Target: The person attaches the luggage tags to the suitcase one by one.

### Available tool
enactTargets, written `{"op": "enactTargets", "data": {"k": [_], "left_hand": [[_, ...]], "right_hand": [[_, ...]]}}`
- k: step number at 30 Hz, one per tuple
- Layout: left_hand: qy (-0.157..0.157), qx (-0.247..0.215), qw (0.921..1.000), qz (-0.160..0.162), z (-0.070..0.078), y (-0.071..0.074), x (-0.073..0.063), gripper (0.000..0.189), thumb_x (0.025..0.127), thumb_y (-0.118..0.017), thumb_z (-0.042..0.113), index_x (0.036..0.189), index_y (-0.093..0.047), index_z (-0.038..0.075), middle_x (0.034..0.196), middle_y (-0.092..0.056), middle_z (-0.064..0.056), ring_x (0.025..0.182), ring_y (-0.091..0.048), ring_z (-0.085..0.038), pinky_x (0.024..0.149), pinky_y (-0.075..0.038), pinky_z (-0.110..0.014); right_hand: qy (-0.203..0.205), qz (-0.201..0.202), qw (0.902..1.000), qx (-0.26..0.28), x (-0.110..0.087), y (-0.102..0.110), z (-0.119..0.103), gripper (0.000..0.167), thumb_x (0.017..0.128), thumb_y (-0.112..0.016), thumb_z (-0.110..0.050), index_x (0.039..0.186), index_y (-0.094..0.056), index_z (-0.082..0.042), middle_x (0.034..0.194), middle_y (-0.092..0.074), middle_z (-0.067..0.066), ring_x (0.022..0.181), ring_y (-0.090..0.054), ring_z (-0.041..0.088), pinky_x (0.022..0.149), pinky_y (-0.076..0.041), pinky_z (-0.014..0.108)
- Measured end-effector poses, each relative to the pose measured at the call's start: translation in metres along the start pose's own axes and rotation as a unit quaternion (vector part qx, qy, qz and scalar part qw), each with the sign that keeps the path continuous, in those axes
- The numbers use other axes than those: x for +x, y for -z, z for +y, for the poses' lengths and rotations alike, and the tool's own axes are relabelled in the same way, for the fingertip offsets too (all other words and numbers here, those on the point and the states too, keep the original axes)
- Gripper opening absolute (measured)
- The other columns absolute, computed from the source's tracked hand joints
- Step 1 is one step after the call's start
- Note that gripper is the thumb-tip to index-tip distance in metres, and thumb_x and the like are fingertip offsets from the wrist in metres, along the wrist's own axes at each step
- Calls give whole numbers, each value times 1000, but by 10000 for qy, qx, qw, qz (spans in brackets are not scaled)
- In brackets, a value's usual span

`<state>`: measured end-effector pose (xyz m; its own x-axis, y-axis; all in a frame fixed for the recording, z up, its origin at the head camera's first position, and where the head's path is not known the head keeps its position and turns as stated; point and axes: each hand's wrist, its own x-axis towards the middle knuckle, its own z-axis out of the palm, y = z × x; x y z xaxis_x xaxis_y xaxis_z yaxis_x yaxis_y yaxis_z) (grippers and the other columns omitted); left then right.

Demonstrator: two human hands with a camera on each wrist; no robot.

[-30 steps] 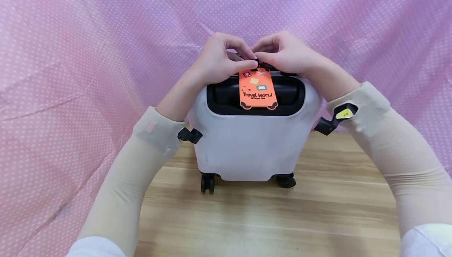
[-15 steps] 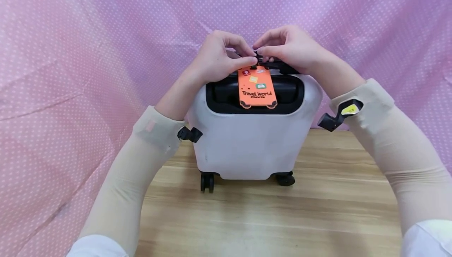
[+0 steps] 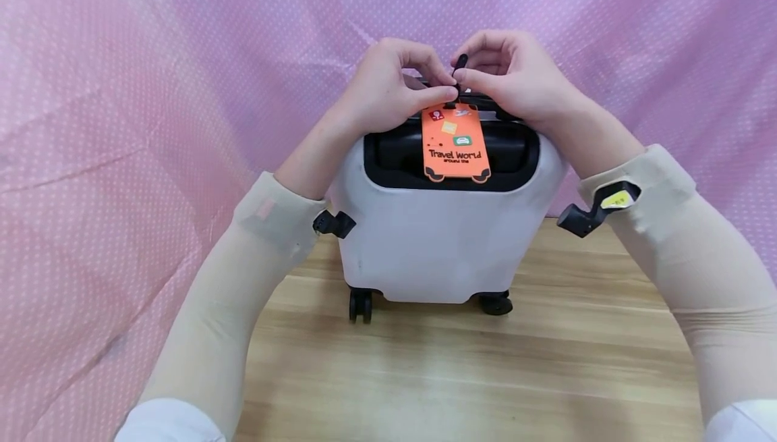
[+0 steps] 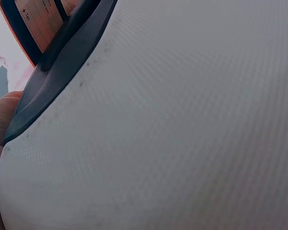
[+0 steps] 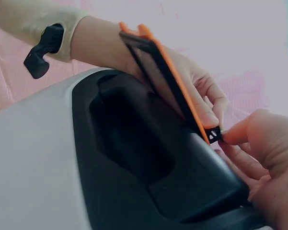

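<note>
An orange luggage tag [image 3: 456, 145] printed "Travel World" hangs over the black handle area [image 3: 394, 152] of a white suitcase [image 3: 437, 246]. My left hand [image 3: 391, 91] pinches the tag's black strap just above the tag, between thumb and fingertips. Close beside it, my right hand [image 3: 525, 81] pinches the black strap [image 3: 461, 63], whose tip sticks up past the thumb. In the right wrist view, a slotted strap end [image 5: 213, 134] shows between both hands' fingertips. The tag's back [image 4: 40, 21], with address lines, appears in the left wrist view. Fingers partly hide the strap's loop.
The suitcase stands upright on black wheels [image 3: 361, 306] on a wood-grain surface [image 3: 425, 374]. A pink dotted cloth [image 3: 182, 77] hangs behind and at the sides. Each beige sleeve carries a black wrist mount [image 3: 597, 209].
My right hand has moved up and to the right, and the strap's tip now shows above its thumb. My left hand keeps its pinch. The suitcase and tag sit slightly higher and further right in view.
</note>
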<state>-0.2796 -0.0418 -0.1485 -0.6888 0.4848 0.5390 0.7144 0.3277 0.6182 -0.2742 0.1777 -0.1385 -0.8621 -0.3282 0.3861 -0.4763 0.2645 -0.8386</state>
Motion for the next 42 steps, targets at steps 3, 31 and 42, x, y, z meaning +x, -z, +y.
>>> {"op": "enactTargets", "data": {"k": [3, 31, 42], "left_hand": [[-44, -88, 9999, -47, 1, -2, 1, 7, 93, -84, 17, 93, -80, 11, 98, -75, 1, 91, -77, -12, 90, -63, -25], [679, -360, 9970, -108, 5, 5, 7, 21, 92, -84, 29, 103, -86, 11, 98, -80, 0, 89, -76, -14, 85, -61, -25], [499, -58, 9987, -125, 4, 4, 2, 20, 90, -85, 26, 99, -87, 8, 90, -80, 0, 83, -76, -13, 81, -61, -23]], "right_hand": [[349, 146, 9992, -121, -3, 0, 3, 11, 96, -74, -4, 106, -72, -9, 90, -75, -3, 83, -72, 11, 78, -58, 18], [2086, 671, 9696, 1090, -2, -5, 9, 10, 90, -76, 10, 95, -75, 0, 87, -77, 7, 78, -77, 16, 83, -64, 24], [1901, 677, 9694, 1397, -11, -9, 9, 9, 88, -74, 14, 91, -75, 6, 83, -78, 9, 76, -78, 19, 82, -65, 24]]}}
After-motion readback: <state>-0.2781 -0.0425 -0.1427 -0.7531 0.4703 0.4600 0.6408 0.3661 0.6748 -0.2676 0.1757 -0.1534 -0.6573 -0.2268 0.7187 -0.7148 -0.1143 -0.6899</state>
